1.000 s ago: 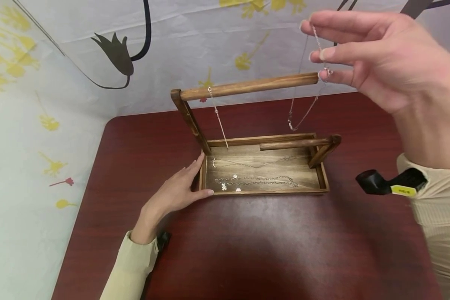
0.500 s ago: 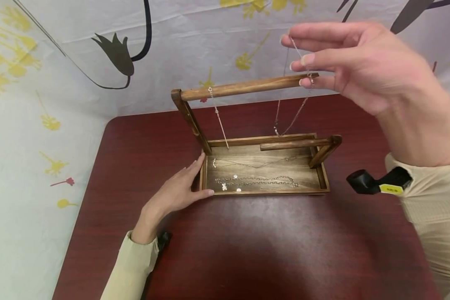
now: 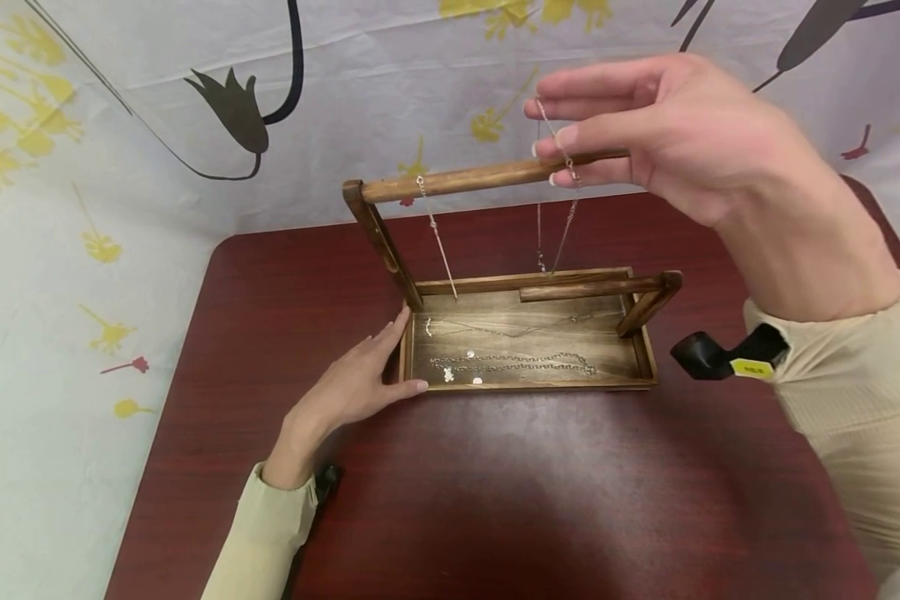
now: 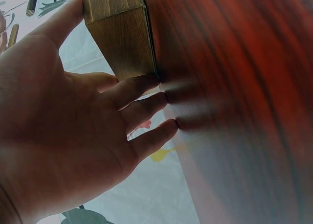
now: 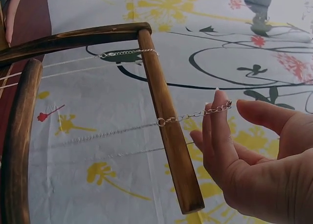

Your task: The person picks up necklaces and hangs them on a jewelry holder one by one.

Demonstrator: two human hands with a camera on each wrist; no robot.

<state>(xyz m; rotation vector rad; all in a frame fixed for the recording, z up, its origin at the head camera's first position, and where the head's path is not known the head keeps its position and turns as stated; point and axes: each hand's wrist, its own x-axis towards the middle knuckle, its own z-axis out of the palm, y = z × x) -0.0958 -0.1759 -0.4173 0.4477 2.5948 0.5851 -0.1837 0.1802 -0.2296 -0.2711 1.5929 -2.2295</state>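
Observation:
My right hand (image 3: 682,137) holds a thin silver necklace (image 3: 571,215) draped over its spread fingertips, level with the stand's upper bar (image 3: 487,175). In the right wrist view the chain's clasp end lies near the thumb tip. One strand of its loop runs in front of the bar and the other behind it. My left hand (image 3: 348,383) rests against the left end of the wooden jewelry stand (image 3: 405,346), fingers straight along the end wall and thumb on the front rim. Another necklace (image 3: 438,237) hangs near the bar's left end.
Several chains lie in the stand's tray, including a thick link chain (image 3: 525,367) and a finer necklace (image 3: 513,333). A lower bar (image 3: 592,289) juts left from the right post. Small silver pieces lie near the tray's front. A patterned cloth (image 3: 390,92) hangs behind the dark red table (image 3: 495,483).
My right hand has moved left and slightly down with the necklace, from beyond the upper bar's free end to partway along the bar. The left hand and stand have stayed put.

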